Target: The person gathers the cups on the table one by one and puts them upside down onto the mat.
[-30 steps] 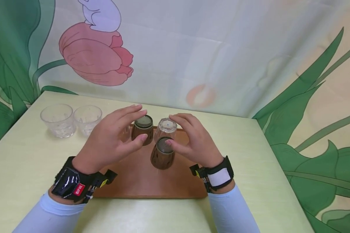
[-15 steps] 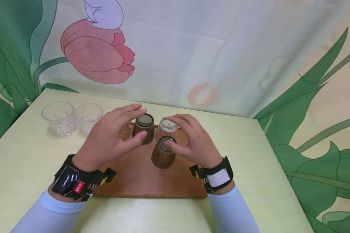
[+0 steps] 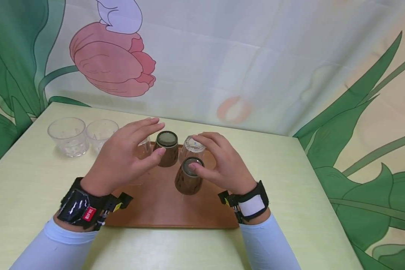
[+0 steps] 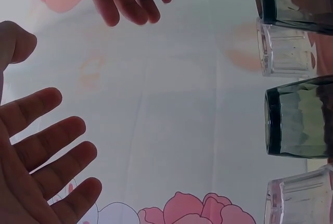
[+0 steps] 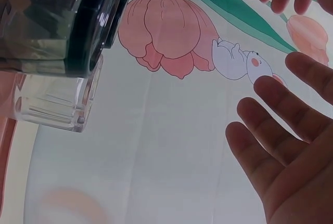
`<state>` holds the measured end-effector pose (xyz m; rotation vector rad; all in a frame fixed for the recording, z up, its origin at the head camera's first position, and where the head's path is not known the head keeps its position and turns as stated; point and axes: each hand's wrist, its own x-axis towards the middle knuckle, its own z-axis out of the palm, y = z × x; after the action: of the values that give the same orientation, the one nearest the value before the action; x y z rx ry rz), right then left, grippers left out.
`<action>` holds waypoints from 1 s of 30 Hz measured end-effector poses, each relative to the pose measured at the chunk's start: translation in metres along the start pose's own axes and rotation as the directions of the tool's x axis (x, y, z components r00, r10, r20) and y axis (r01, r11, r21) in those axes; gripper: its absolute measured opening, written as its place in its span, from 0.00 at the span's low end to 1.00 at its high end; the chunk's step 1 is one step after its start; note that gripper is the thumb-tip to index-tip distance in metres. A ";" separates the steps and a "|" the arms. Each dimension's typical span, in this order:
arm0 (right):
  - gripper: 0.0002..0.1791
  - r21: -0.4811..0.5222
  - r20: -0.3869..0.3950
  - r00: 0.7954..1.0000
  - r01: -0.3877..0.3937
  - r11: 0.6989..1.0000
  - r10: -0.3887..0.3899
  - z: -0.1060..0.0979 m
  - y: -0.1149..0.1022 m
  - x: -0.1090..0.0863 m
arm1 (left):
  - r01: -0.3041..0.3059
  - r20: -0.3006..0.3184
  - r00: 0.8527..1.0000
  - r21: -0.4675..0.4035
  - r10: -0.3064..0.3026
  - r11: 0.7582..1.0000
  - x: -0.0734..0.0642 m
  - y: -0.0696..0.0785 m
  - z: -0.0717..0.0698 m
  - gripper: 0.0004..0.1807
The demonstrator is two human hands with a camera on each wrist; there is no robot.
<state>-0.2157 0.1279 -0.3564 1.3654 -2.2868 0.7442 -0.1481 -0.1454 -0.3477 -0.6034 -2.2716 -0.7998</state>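
Head view: left hand [image 3: 121, 155] has eased slightly left versus half a second ago, baring more of the left clear glass [image 3: 145, 147] and uncovering more of the rear dark glass [image 3: 169, 148]. Right hand [image 3: 227, 165] barely shifted. All four glasses on the brown tray [image 3: 155, 213] haven't visibly moved: base up, front dark glass [image 3: 186, 183] nearest the person, right clear glass [image 3: 191, 148] behind it. Left tumbler [image 3: 68, 138] and right tumbler [image 3: 99, 135] unmoved too, upright on the table [image 3: 283, 180], off the tray. Both hands hold nothing, fingers extended and relaxed. My read: hand position changed, glass layout didn't, so no handling progress over this interval.

Cross-check: from the head, the right hand's thumb overlaps the front dark glass and could pass for contact. Left wrist view has the visible fingers of both hands well apart from the glasses, and shows the left clear glass without a hand across it, though cropped by the frame. Right wrist view agrees for the right hand's fingers; can't make out its thumb there, so thumb contact unconfirmed. Tumblers show only from the head
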 end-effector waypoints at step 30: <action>0.33 -0.038 0.022 0.998 0.056 0.998 -0.055 0.010 -0.005 0.001 | 0.178 0.052 0.981 0.119 -0.185 0.977 -0.005 -0.039 -0.008 0.29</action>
<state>-0.2122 0.1193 -0.3631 1.4197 -2.2577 0.6676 -0.1646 -0.1791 -0.3609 -0.3767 -2.4373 -0.7402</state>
